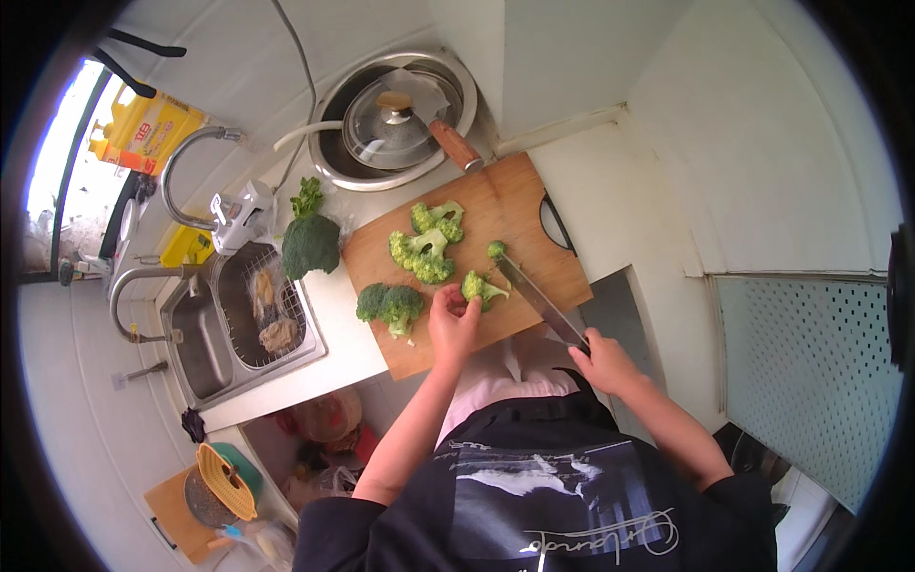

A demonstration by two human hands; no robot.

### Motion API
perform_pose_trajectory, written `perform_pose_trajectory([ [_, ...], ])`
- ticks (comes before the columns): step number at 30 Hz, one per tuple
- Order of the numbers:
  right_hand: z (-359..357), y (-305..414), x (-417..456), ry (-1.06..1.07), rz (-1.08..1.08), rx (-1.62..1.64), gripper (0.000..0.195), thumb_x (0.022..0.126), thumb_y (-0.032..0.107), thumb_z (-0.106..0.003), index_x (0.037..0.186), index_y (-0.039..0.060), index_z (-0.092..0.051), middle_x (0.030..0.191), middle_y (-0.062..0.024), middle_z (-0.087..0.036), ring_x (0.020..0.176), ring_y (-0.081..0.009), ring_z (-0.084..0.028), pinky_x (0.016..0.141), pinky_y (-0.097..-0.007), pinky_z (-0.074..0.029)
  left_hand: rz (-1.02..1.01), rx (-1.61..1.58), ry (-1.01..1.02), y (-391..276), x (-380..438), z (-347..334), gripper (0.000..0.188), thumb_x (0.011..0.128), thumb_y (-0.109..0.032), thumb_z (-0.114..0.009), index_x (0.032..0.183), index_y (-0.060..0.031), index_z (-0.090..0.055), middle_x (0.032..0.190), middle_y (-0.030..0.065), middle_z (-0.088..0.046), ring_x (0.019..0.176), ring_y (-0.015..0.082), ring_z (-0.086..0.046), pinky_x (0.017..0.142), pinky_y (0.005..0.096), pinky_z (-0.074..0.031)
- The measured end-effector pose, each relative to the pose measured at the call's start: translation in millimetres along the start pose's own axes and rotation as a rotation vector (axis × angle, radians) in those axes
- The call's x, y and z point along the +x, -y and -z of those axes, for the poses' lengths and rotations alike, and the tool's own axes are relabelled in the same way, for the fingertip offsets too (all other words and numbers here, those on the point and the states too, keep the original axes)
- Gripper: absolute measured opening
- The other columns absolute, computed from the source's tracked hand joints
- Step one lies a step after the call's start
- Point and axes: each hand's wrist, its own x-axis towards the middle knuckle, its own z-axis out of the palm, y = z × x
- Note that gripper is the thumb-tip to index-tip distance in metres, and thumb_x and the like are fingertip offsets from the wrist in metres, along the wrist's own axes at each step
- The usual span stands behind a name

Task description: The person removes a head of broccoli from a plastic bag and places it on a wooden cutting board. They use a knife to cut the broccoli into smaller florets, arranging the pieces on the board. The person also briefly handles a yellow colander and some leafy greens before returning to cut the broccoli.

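Note:
On the wooden cutting board (pixel 515 214) my left hand (pixel 454 322) has its fingertips on a small broccoli floret (pixel 480 287) with a pale cut stem. My right hand (pixel 607 361) grips the handle of a kitchen knife (pixel 536 297). The blade slants over the board, and its tip touches or nearly touches a tiny floret (pixel 497 249). Split broccoli pieces (pixel 423 256) lie farther back with their cut faces showing. Darker broccoli florets (pixel 389 306) rest at the board's left side. Beyond that edge, a large broccoli head (pixel 312 245) sits on the counter.
At the left is a steel double sink (pixel 207 343) with a wire basket and faucets. A round steel basin (pixel 465 79) behind the board holds a glass lid (pixel 372 129). A wooden handle (pixel 455 145) juts over the board's back edge. Yellow jug (pixel 154 129) stands by the window.

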Motion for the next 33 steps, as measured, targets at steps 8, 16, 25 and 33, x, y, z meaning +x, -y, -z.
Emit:
perform_pose_trajectory([
  [8,21,6,-17,0.02,0.024,-0.071,0.033,0.085,0.03,-0.052,0.087,-0.0016,-0.043,0.065,-0.0229,-0.058,0.063,-0.0413,-0.057,0.055,-0.0479,-0.045,-0.122,0.332,-0.016,-18,13,-4,0.034,0.068,-0.018,-0.07,0.096,-0.0003,-0.059,0.081,0.0116,-0.059,0.072,0.0206,-0.057,0.069,0.0316,-0.047],
  [16,17,11,-15,0.082,-0.008,-0.156,0.032,0.086,0.03,-0.05,0.087,-0.0016,-0.043,0.064,-0.022,-0.059,0.061,-0.0395,-0.058,0.054,-0.0473,-0.046,-0.102,0.442,0.038,-30,11,-9,0.039,0.069,-0.019,-0.068,0.103,-0.0001,-0.06,0.081,0.0147,-0.058,0.073,0.0233,-0.057,0.07,0.0338,-0.047],
  [25,25,27,-14,0.117,-0.062,-0.252,0.031,0.086,0.028,-0.05,0.086,-0.0024,-0.043,0.065,-0.0224,-0.059,0.063,-0.0401,-0.059,0.055,-0.0474,-0.048,-0.147,0.422,0.007,-19,16,-9,0.035,0.071,-0.018,-0.066,0.1,0.0002,-0.063,0.074,0.0162,-0.06,0.063,0.0224,-0.06,0.064,0.0321,-0.049],
  [33,11,33,-10,0.116,-0.094,-0.217,0.03,0.087,0.026,-0.049,0.086,-0.0033,-0.043,0.067,-0.0234,-0.059,0.067,-0.04,-0.06,0.058,-0.0474,-0.049,-0.117,0.309,-0.035,-18,12,-15,0.033,0.071,-0.018,-0.067,0.095,0.0036,-0.061,0.077,0.015,-0.063,0.064,0.0222,-0.062,0.062,0.0315,-0.05],
])
